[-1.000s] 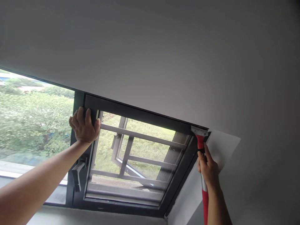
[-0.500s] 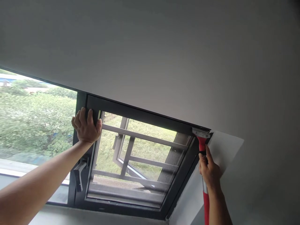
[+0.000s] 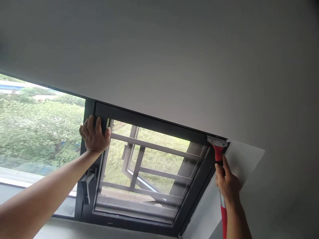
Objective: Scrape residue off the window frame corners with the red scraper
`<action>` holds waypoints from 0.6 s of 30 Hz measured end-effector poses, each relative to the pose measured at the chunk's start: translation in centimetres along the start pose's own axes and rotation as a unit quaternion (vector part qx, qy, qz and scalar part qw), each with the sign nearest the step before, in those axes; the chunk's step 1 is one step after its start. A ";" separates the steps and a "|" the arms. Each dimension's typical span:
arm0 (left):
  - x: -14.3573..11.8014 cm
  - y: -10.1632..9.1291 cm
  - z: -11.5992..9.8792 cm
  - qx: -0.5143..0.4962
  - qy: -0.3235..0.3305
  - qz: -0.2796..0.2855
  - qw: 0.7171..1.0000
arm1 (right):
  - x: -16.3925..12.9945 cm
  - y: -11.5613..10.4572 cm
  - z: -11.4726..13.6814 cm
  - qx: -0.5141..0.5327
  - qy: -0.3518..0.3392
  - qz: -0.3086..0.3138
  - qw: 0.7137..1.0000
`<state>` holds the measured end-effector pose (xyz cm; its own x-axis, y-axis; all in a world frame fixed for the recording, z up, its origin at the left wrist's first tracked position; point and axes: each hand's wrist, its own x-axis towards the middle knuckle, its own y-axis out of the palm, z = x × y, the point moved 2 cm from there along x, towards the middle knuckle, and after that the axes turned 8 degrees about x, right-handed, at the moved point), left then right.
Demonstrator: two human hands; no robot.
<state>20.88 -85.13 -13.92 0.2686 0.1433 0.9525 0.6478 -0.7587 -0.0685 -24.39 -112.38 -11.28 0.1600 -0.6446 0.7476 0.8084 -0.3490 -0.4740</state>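
your right hand (image 3: 228, 184) grips the scraper (image 3: 218, 153) at the window frame (image 3: 149, 122)'s top-right corner, seemingly scraping; your left hand (image 3: 95, 137) rests there, fingers spread; another stroke likely wants steady pressure.

We've got scraper (image 3: 218, 155) w/ metal head (image 3: 218, 142) & shaft (image 3: 222, 201), smooth plastic-looking neck (image 3: 218, 152); window frame (image 3: 149, 120) matt; ceiling (image 3: 159, 63) smooth, matt.

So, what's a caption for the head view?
Left hand on window frame, right hand holding red-handled scraper at its upper corner.
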 end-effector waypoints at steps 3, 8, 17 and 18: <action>0.0 0.0 0.0 0.006 0.004 -0.003 1.000 | 0.0 -0.3 0.0 0.073 0.028 0.049 0.996; 0.0 0.0 0.0 0.013 -0.002 0.001 1.000 | -0.5 -0.6 -0.4 0.114 0.038 0.075 0.990; 0.0 0.1 0.1 0.013 -0.005 0.002 1.000 | 0.4 -0.7 0.3 0.027 -0.013 0.002 1.000; 0.1 0.1 0.1 0.008 -0.006 0.002 1.000 | 0.4 -0.6 0.3 0.026 -0.011 0.002 1.000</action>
<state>21.02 -85.13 -13.90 0.2805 0.1481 0.9483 0.6580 -0.7490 -0.0777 -24.67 -112.21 -10.52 0.1746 -0.6306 0.7562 0.8356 -0.3114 -0.4526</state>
